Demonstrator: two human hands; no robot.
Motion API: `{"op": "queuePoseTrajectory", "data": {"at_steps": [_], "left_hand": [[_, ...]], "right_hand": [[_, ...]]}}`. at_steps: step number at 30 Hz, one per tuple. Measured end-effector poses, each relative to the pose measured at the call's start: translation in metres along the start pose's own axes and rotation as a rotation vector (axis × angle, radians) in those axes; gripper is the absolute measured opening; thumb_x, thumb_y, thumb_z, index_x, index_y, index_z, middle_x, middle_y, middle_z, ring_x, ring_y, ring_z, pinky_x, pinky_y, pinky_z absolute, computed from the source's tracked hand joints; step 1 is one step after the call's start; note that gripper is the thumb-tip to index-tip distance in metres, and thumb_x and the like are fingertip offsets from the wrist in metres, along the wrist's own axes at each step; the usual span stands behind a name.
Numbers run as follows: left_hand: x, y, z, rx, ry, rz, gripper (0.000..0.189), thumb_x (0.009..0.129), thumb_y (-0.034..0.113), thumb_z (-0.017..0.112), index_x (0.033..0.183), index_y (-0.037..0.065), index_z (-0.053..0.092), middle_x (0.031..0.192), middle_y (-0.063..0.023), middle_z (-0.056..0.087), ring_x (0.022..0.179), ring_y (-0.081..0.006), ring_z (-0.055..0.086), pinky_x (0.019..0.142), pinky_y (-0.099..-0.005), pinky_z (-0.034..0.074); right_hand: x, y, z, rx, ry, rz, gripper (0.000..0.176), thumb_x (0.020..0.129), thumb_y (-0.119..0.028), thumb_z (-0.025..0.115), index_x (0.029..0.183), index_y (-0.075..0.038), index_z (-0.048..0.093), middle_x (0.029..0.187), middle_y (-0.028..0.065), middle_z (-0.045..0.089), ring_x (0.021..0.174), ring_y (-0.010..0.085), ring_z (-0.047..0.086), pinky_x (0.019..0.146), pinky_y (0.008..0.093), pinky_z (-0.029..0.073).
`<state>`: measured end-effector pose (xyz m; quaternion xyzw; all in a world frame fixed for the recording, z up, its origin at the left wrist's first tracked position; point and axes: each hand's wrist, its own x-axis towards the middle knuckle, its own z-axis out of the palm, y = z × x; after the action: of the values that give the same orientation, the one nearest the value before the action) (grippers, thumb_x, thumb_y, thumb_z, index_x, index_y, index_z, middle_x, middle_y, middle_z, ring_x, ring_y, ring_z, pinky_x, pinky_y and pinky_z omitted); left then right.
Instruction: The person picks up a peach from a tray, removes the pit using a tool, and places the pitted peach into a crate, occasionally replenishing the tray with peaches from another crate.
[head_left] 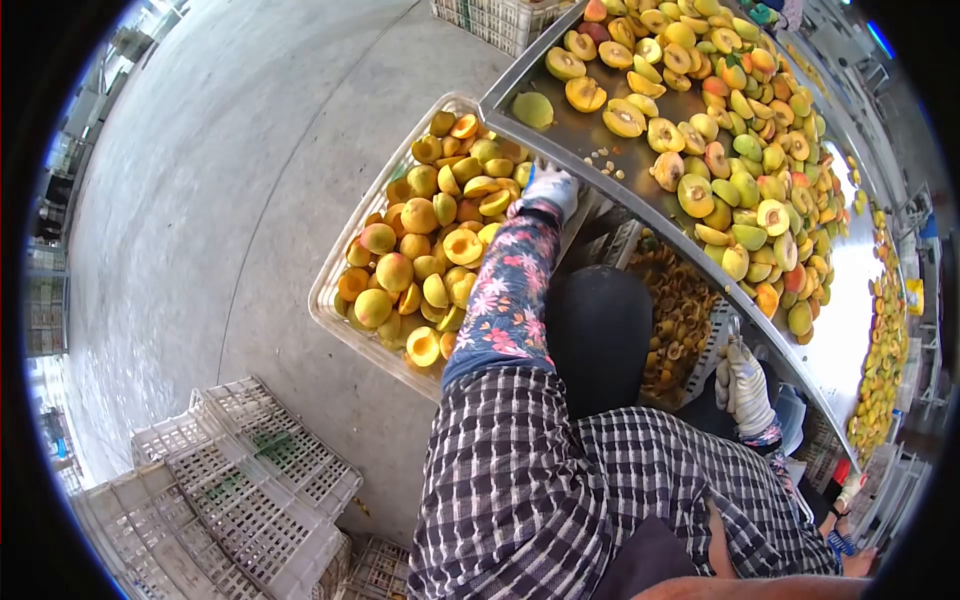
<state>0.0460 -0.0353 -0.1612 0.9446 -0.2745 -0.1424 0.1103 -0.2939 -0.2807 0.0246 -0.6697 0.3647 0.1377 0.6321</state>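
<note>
My left hand [552, 190], in a white glove below a flowered sleeve, is at the right rim of a white plastic crate [350, 235], close under the metal table's edge. Its fingertips are largely hidden. Whole-looking and halved yellow peaches [417, 215] fill that crate. Lower right, my right hand [748, 392], also gloved, is closed beside the table edge. A small shiny metal piece [735, 326] juts up at its fingertips; I cannot tell what tool it is.
The metal table [640, 195] carries many cut peaches [740, 180] and a few loose pits. Under it, a crate holds brown pits [675, 310]. Stacked crates [250, 470] stand lower left, another crate [495, 22] at the top. Another person's foot [843, 543] shows lower right.
</note>
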Motion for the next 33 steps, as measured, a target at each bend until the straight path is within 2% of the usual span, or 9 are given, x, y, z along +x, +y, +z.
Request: {"op": "queuePoseTrajectory", "data": {"at_steps": [2, 6, 11, 15, 20, 23, 25, 30, 33], "left_hand": [[0.006, 0.002, 0.019, 0.044, 0.116, -0.021, 0.047, 0.095, 0.016, 0.039, 0.139, 0.014, 0.054, 0.149, -0.0109, 0.046, 0.144, -0.0292, 0.033, 0.119, -0.0539, 0.016], [-0.033, 0.006, -0.015, -0.008, 0.249, -0.036, 0.053, 0.093, 0.044, 0.049, 0.143, 0.025, 0.049, 0.157, -0.0129, 0.032, 0.147, -0.0383, 0.022, 0.118, -0.0605, 0.008], [-0.099, -0.008, 0.004, 0.126, 0.144, 0.023, 0.055, 0.095, 0.042, 0.047, 0.148, 0.027, 0.041, 0.158, -0.0145, 0.028, 0.143, -0.0424, 0.029, 0.115, -0.0627, 0.014], [-0.066, -0.013, 0.008, 0.035, 0.154, -0.084, 0.054, 0.096, 0.04, 0.045, 0.148, 0.025, 0.042, 0.155, -0.0146, 0.035, 0.143, -0.0383, 0.031, 0.117, -0.0553, 0.019], [-0.034, -0.014, -0.011, 0.0, 0.03, -0.16, 0.055, 0.095, 0.033, 0.046, 0.148, 0.016, 0.042, 0.159, -0.0154, 0.027, 0.149, -0.0352, 0.017, 0.121, -0.0512, 0.009], [-0.024, -0.032, -0.006, -0.076, 0.183, -0.161, 0.046, 0.09, 0.029, 0.054, 0.134, 0.013, 0.056, 0.146, -0.0151, 0.046, 0.139, -0.0343, 0.037, 0.116, -0.0478, 0.028], [-0.016, -0.047, -0.012, -0.355, 0.247, -0.356, 0.041, 0.089, 0.031, 0.059, 0.123, 0.009, 0.062, 0.129, -0.0127, 0.06, 0.124, -0.029, 0.053, 0.106, -0.0372, 0.042], [-0.005, -0.04, 0.009, -0.215, 0.331, -0.445, 0.043, 0.091, 0.033, 0.056, 0.125, 0.009, 0.062, 0.138, -0.0133, 0.055, 0.129, -0.035, 0.048, 0.109, -0.0434, 0.037], [-0.052, -0.012, -0.014, -0.051, 0.426, -0.39, 0.057, 0.096, 0.046, 0.044, 0.139, 0.01, 0.052, 0.15, -0.0169, 0.042, 0.143, -0.039, 0.029, 0.118, -0.0543, 0.015]], "right_hand": [[0.001, -0.001, 0.001, 0.002, -0.013, -0.023, 0.037, 0.097, -0.047, 0.056, 0.106, -0.012, 0.053, 0.061, -0.0003, 0.047, 0.041, 0.0122, 0.044, 0.036, 0.0254, 0.035], [-0.003, 0.005, -0.005, 0.035, -0.044, -0.039, 0.036, 0.097, -0.046, 0.056, 0.106, -0.011, 0.053, 0.061, -0.0003, 0.047, 0.041, 0.0119, 0.043, 0.036, 0.0252, 0.035], [-0.005, 0.018, -0.014, 0.023, -0.012, -0.002, 0.035, 0.097, -0.045, 0.056, 0.105, -0.011, 0.053, 0.06, -0.0007, 0.046, 0.041, 0.0116, 0.043, 0.036, 0.0251, 0.035], [-0.001, 0.014, -0.009, 0.022, 0.003, 0.008, 0.043, 0.097, -0.05, 0.055, 0.105, -0.008, 0.053, 0.06, -0.0006, 0.043, 0.04, 0.0111, 0.041, 0.036, 0.0247, 0.032], [-0.005, 0.012, -0.014, 0.018, 0.012, -0.034, 0.042, 0.097, -0.05, 0.055, 0.105, -0.008, 0.053, 0.06, -0.0004, 0.044, 0.04, 0.0112, 0.042, 0.036, 0.0246, 0.032], [-0.012, 0.019, -0.023, 0.051, 0.015, -0.019, 0.042, 0.097, -0.048, 0.056, 0.106, -0.008, 0.053, 0.061, -0.001, 0.046, 0.042, 0.011, 0.043, 0.037, 0.0245, 0.034], [-0.014, 0.018, -0.026, 0.076, 0.004, -0.033, 0.042, 0.097, -0.048, 0.057, 0.108, -0.008, 0.053, 0.062, -0.0013, 0.046, 0.043, 0.0108, 0.044, 0.037, 0.0245, 0.035], [-0.018, 0.022, -0.028, 0.092, -0.003, -0.02, 0.042, 0.097, -0.048, 0.056, 0.108, -0.008, 0.053, 0.062, -0.0011, 0.046, 0.043, 0.011, 0.044, 0.038, 0.0247, 0.036], [-0.021, 0.021, -0.027, 0.085, 0.018, -0.011, 0.041, 0.097, -0.047, 0.056, 0.107, -0.007, 0.053, 0.062, -0.001, 0.046, 0.042, 0.0108, 0.044, 0.037, 0.0246, 0.035]]}}
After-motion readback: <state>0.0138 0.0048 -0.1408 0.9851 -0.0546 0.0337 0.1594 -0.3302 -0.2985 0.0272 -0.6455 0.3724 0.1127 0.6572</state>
